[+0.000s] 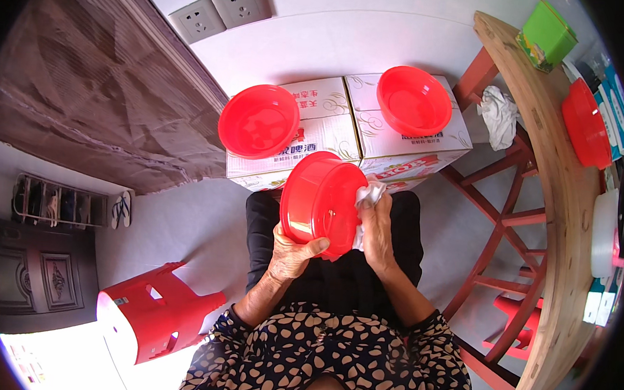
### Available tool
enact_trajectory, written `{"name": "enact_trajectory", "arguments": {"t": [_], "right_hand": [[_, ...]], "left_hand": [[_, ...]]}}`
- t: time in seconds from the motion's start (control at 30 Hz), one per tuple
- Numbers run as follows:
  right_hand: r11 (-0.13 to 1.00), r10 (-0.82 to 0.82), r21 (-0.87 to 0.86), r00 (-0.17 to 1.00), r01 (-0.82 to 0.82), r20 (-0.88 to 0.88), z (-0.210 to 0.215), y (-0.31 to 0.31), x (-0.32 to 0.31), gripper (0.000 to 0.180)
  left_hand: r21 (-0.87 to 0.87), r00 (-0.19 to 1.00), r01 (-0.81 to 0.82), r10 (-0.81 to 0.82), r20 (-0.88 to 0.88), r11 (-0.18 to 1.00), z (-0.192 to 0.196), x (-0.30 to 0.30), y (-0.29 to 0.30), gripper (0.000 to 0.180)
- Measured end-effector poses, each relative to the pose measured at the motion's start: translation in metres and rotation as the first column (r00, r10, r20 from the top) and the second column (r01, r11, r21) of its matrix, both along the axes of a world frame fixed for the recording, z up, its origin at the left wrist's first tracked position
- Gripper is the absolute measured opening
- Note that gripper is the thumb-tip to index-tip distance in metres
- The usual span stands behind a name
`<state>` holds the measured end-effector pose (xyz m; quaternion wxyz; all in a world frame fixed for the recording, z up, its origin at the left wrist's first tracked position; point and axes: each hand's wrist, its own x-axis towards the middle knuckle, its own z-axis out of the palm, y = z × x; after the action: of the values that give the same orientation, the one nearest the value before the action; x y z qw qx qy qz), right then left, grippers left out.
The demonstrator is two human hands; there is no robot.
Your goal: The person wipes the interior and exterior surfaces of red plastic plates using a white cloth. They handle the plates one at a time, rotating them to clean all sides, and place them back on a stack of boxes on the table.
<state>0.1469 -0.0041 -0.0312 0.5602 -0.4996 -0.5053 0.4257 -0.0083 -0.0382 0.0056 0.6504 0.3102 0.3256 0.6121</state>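
Above my lap a red plastic basin [305,198] is tilted on its side, its opening turned to the right. My left hand [291,254] grips its lower left edge, thumb over the rim. A crumpled white cloth [370,195] is bunched in my right hand [377,230], which holds it against the basin's open side; part of the cloth hangs below the fingers. Two more red basins stand upright on the cartons ahead, one at the left [259,121] and one at the right [414,101].
Two white cartons [329,136] stand against the wall. On my right is a wooden table [540,157] on red legs, bearing a green box [547,36] and another red basin [586,125]. A white rag [498,116] hangs beneath it. A red stool [154,307] lies at lower left.
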Motion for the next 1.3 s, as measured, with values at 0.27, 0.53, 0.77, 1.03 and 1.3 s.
{"name": "enact_trajectory", "arguments": {"t": [0.27, 0.53, 0.77, 1.03, 1.3], "right_hand": [[0.909, -0.100, 0.400, 0.868, -0.119, 0.486, 0.034, 0.012, -0.011, 0.049], [0.882, -0.041, 0.443, 0.912, -0.159, 0.408, 0.042, 0.037, -0.016, 0.035], [0.754, 0.110, 0.494, 0.825, -0.432, 0.555, 0.057, -0.014, -0.023, 0.051], [0.738, -0.002, 0.502, 0.742, -0.451, 0.670, 0.081, -0.006, -0.026, 0.032], [0.871, -0.001, 0.420, 0.853, -0.255, 0.522, 0.073, 0.037, -0.003, 0.011]], "left_hand": [[-0.065, 0.999, 0.041, -0.041, 0.009, 0.997, -0.007, 0.011, -0.007, 0.057], [-0.088, 0.999, 0.032, -0.031, 0.021, 0.996, -0.007, 0.008, -0.002, 0.055], [-0.232, 0.995, -0.092, 0.083, -0.048, 0.968, -0.012, -0.002, 0.008, 0.050], [0.150, 0.852, -0.044, 0.115, -0.511, 0.988, -0.040, -0.002, 0.003, 0.024], [-0.053, 0.967, -0.036, 0.021, -0.253, 0.998, -0.013, 0.013, -0.004, 0.036]]}}
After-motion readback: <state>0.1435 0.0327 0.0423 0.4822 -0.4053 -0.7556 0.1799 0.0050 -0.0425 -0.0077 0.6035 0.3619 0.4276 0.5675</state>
